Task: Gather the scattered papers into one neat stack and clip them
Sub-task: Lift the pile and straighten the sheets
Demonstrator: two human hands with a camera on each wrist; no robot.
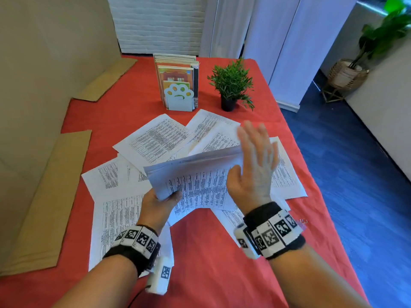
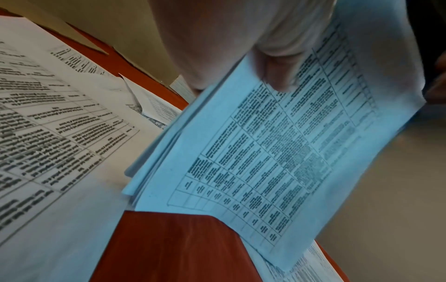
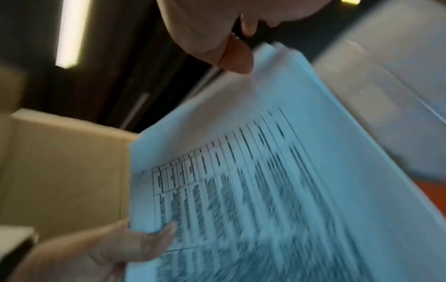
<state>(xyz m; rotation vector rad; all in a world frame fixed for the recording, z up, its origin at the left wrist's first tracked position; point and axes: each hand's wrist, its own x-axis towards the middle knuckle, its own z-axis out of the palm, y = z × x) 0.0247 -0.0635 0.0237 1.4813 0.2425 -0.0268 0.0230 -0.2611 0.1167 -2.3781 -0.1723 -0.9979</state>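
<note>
Your left hand point(image 1: 159, 204) pinches paper bundle point(image 1: 198, 185) by one corner; right hand point(image 1: 253, 165) fingers spread flat. Loose sheets could fan, slip onto counter point(image 1: 211, 263).

The head view looked down over the red-clothed table point(image 1: 200, 252); both wrist views sat close, sharing the held bundle of printed white sheets point(image 2: 277, 152).

Matt paper over red cloth

Under the thumb, the sheaf point(image 1: 200, 174) is thin matt printed paper; the bench point(image 1: 211, 263) beneath wears smooth matt red cloth.
</note>
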